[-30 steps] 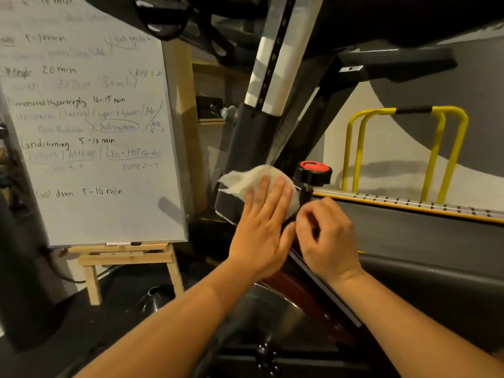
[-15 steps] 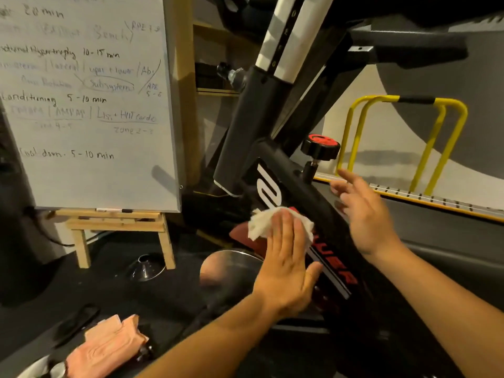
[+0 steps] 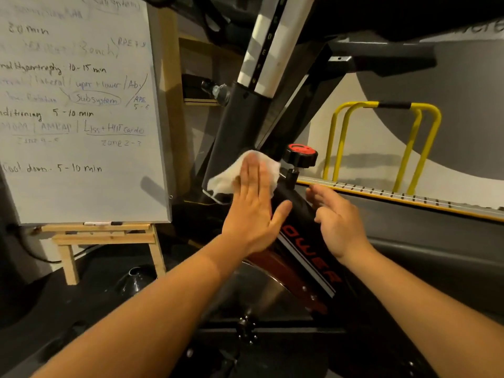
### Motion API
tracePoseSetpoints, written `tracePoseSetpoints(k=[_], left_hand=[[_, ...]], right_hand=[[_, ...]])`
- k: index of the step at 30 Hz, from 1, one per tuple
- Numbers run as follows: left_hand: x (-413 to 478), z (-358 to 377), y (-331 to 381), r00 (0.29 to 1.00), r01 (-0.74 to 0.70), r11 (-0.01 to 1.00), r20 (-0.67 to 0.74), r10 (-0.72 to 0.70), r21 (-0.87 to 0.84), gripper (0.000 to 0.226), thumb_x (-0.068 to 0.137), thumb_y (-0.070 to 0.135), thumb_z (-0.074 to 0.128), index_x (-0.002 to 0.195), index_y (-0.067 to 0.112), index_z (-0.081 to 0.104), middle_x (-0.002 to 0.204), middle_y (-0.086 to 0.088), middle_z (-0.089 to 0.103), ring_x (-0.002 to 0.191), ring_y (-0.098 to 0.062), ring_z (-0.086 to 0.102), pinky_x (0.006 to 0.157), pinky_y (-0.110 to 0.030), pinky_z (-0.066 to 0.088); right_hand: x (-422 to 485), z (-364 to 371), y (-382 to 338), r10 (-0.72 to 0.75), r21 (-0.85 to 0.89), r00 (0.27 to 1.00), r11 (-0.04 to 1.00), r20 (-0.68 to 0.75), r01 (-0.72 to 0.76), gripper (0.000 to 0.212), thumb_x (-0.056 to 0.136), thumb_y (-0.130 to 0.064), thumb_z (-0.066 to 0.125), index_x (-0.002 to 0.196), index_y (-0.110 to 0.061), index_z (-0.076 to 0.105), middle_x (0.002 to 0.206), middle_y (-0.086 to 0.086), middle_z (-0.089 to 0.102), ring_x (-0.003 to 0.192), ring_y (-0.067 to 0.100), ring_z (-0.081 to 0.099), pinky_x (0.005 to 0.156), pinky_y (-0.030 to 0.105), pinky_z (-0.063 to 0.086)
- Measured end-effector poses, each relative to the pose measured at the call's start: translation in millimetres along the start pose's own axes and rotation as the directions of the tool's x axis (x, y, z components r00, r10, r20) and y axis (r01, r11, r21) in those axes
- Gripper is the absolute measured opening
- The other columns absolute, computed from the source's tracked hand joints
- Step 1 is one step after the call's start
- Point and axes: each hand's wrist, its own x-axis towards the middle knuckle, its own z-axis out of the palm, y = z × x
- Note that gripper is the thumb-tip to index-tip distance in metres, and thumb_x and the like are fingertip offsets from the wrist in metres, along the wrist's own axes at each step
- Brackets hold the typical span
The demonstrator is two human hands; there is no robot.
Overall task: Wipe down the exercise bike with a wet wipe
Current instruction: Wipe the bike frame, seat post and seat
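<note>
The left hand (image 3: 253,211) lies flat with straight fingers, pressing a white wet wipe (image 3: 231,177) against the black frame (image 3: 305,241) of the exercise bike, just left of and below the red knob (image 3: 300,155). The wipe bunches out past the fingertips. The right hand (image 3: 338,222) holds nothing, its fingers loosely bent, just below and right of the knob at the frame's far side; whether it touches the frame cannot be told. Below the knob sits the shiny flywheel (image 3: 253,290). A white post (image 3: 268,45) rises above the knob. Far left of the knob a written whiteboard (image 3: 81,118) stands on a wooden easel (image 3: 109,236). Right of the knob stand yellow rails (image 3: 381,143).
</note>
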Motion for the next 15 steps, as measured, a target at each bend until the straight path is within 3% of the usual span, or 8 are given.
tracePoseSetpoints(k=[2, 6, 8, 10, 12, 15], left_hand=[[9, -6, 17, 1.0, 0.012, 1.0, -0.015, -0.012, 0.001, 0.089, 0.098, 0.061, 0.019, 0.149, 0.006, -0.026, 0.155, -0.015, -0.037, 0.143, -0.026, -0.035, 0.12, -0.049, -0.013], [-26, 13, 34, 0.982, -0.174, 0.978, 0.099, 0.163, 0.116, 0.084, 0.101, 0.056, 0.023, 0.152, 0.006, -0.02, 0.158, -0.013, -0.032, 0.146, -0.026, -0.03, 0.122, -0.051, -0.008], [-19, 7, 25, 0.973, -0.215, 0.971, 0.114, 0.203, 0.106, 0.081, 0.101, 0.057, 0.021, 0.152, 0.012, -0.023, 0.156, -0.005, -0.037, 0.147, -0.022, -0.027, 0.121, -0.044, -0.011], [-8, -4, 25, 0.986, -0.128, 0.99, 0.113, 0.121, 0.061, 0.078, 0.1, 0.058, 0.016, 0.151, 0.018, -0.027, 0.153, 0.003, -0.043, 0.149, -0.02, -0.022, 0.117, -0.037, -0.015], [-7, -4, 33, 0.996, -0.06, 0.996, 0.068, 0.056, 0.061, 0.076, 0.1, 0.058, 0.01, 0.152, 0.015, -0.025, 0.156, -0.002, -0.037, 0.148, -0.021, -0.027, 0.119, -0.043, -0.017], [-30, 19, 36, 0.955, -0.296, 0.925, 0.088, 0.284, 0.239, 0.076, 0.102, 0.057, 0.017, 0.156, 0.01, -0.008, 0.163, -0.009, -0.017, 0.15, -0.023, -0.02, 0.121, -0.05, -0.006]], right_hand=[[0, -1, -1, 0.015, 0.007, 1.0, 1.0, -0.001, -0.015, 0.057, 0.088, 0.004, 0.044, 0.141, -0.016, 0.048, 0.136, 0.001, 0.056, 0.126, 0.009, 0.049, 0.108, 0.029, 0.037], [-2, -2, -3, 0.022, -0.011, 1.0, 1.0, -0.001, -0.022, 0.055, 0.089, 0.002, 0.044, 0.141, -0.017, 0.049, 0.137, 0.0, 0.056, 0.128, 0.011, 0.049, 0.11, 0.032, 0.038], [-2, -1, -3, 0.019, -0.024, 1.0, 1.0, -0.006, -0.019, 0.054, 0.089, 0.001, 0.044, 0.14, -0.018, 0.05, 0.136, 0.0, 0.057, 0.128, 0.013, 0.05, 0.11, 0.034, 0.038], [-3, 0, -4, 0.02, -0.034, 1.0, 0.999, -0.006, -0.02, 0.053, 0.089, -0.001, 0.044, 0.139, -0.018, 0.051, 0.135, 0.0, 0.058, 0.127, 0.013, 0.05, 0.111, 0.036, 0.038], [-2, 0, -5, 0.02, -0.04, 1.0, 0.999, -0.011, -0.02, 0.052, 0.088, -0.007, 0.044, 0.138, -0.018, 0.052, 0.135, 0.0, 0.058, 0.127, 0.013, 0.051, 0.111, 0.037, 0.039], [-3, -2, -6, 0.014, -0.031, 1.0, 0.999, -0.018, -0.015, 0.059, 0.077, -0.021, 0.041, 0.134, -0.019, 0.057, 0.128, -0.001, 0.063, 0.121, 0.013, 0.055, 0.106, 0.035, 0.043]])
